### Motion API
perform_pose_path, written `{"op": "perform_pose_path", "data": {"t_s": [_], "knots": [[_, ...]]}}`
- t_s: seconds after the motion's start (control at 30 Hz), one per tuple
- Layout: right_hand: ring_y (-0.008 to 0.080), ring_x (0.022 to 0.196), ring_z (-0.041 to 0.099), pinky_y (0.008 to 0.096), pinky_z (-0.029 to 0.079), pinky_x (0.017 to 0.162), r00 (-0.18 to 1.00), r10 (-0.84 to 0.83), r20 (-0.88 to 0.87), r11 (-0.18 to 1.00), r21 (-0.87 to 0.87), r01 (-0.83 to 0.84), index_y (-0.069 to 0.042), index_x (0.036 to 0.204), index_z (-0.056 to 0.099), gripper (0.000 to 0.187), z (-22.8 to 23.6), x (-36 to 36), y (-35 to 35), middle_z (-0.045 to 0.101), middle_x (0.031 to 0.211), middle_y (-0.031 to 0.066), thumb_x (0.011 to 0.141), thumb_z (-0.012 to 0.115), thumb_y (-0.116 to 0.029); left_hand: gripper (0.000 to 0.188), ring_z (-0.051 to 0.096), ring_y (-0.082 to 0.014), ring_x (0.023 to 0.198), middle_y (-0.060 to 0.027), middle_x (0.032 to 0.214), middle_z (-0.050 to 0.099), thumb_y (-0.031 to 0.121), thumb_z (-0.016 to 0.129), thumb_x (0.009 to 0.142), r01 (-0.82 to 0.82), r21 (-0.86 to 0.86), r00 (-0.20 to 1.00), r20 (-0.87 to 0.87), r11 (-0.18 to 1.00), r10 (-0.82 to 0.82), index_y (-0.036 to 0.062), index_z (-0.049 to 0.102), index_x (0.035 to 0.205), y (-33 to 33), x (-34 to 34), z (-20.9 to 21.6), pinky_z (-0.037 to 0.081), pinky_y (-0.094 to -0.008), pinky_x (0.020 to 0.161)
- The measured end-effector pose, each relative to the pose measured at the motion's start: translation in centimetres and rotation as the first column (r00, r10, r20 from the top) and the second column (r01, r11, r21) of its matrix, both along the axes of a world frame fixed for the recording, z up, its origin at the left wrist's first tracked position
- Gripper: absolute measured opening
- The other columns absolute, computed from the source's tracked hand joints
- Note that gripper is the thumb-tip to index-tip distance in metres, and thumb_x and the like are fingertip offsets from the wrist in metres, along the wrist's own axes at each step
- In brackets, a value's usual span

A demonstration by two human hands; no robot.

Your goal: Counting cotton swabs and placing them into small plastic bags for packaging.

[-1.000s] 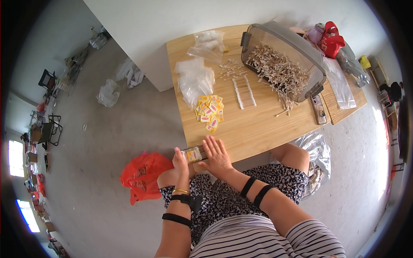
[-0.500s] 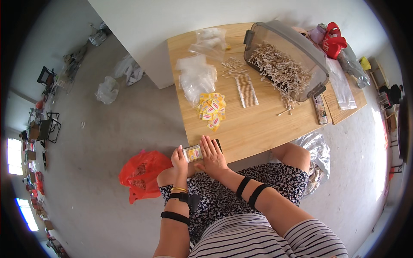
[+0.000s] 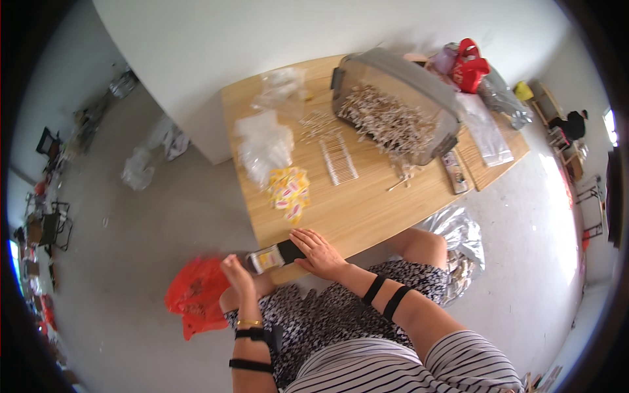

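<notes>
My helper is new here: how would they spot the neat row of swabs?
On the wooden table, find the big grey tub of cotton swabs. Left of it lies the row of swabs. Unlike those jumbled ones and the loose scatter beyond, its sticks lie parallel, like ladder rungs.

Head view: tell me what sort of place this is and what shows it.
Likely a makeshift packing corner in a plain room. A grey plastic tub of loose cotton swabs sits on a wooden table, with clear plastic bags and a pile of yellow-and-white cards.
</notes>
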State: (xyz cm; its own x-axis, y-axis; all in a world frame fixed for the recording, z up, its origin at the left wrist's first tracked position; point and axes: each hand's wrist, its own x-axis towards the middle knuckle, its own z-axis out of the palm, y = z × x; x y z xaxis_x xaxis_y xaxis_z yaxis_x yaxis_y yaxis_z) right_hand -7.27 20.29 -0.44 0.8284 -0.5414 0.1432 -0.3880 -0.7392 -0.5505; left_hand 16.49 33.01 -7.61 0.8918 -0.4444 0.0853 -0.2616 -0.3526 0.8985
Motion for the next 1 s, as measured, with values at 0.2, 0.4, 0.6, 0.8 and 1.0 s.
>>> {"op": "perform_pose_path", "data": {"t_s": [0.2, 0.4, 0.6, 0.8, 1.0], "knots": [[0.0359, 0.119, 0.047, 0.0459, 0.040, 0.102, 0.920, -0.370, 0.128, 0.920, -0.089, 0.382, -0.004, 0.124, 0.053, 0.044, 0.9, -5.8, -7.5, 0.050, 0.131, 0.0144, 0.083, 0.065, -0.015, 0.024, 0.053, -0.0316, 0.105, -0.0162, 0.112, 0.055, 0.017, 0.055, 0.096, 0.418, 0.043, 0.811, 0.432, 0.908, -0.394, 0.0006, 0.053, 0.113, -4.7, -8.8, 10.7, 0.041, -0.0433, 0.094], [0.0339, 0.123, 0.046, 0.0464, 0.040, 0.102, 0.860, -0.508, 0.047, 0.853, -0.110, 0.510, -0.007, 0.126, 0.054, 0.047, 2.3, -6.9, -14.1, 0.048, 0.135, 0.0136, 0.081, 0.063, -0.012, 0.032, 0.051, -0.0360, 0.113, -0.0149, 0.122, 0.054, 0.019, 0.061, 0.091, 0.696, 0.254, 0.522, 0.462, 0.671, -0.716, 0.0038, 0.053, 0.117, -9.1, -13.9, 9.2, 0.037, -0.0475, 0.100], [0.0337, 0.125, 0.045, 0.0458, 0.041, 0.101, 0.871, -0.491, -0.012, 0.840, -0.270, 0.470, -0.012, 0.128, 0.056, 0.049, 1.7, -6.5, -18.0, 0.047, 0.135, 0.0121, 0.079, 0.061, -0.008, 0.034, 0.050, -0.0342, 0.117, -0.0134, 0.122, 0.054, 0.020, 0.063, 0.087, 0.689, 0.354, 0.489, 0.416, 0.632, -0.766, 0.0047, 0.053, 0.116, -9.7, -14.4, 7.5, 0.036, -0.0485, 0.104], [0.0332, 0.122, 0.047, 0.0455, 0.041, 0.100, 0.884, -0.467, 0.020, 0.848, -0.275, 0.454, -0.015, 0.122, 0.061, 0.043, 1.4, -6.0, -19.2, 0.048, 0.133, 0.0121, 0.079, 0.062, -0.007, 0.032, 0.050, -0.0323, 0.117, -0.0122, 0.120, 0.054, 0.020, 0.062, 0.089, 0.664, 0.401, 0.465, 0.441, 0.632, -0.768, 0.0047, 0.054, 0.116, -9.8, -14.3, 7.7, 0.037, -0.0471, 0.104], [0.0322, 0.121, 0.048, 0.0452, 0.041, 0.100, 0.896, -0.442, 0.023, 0.849, -0.312, 0.427, -0.014, 0.115, 0.065, 0.035, 1.4, -6.1, -19.8, 0.051, 0.128, 0.0111, 0.081, 0.063, -0.010, 0.030, 0.050, -0.0325, 0.117, -0.0116, 0.120, 0.054, 0.024, 0.059, 0.092, 0.675, 0.388, 0.497, 0.391, 0.628, -0.775, 0.0052, 0.055, 0.115, -9.9, -14.3, 7.7, 0.036, -0.0475, 0.104]]}}
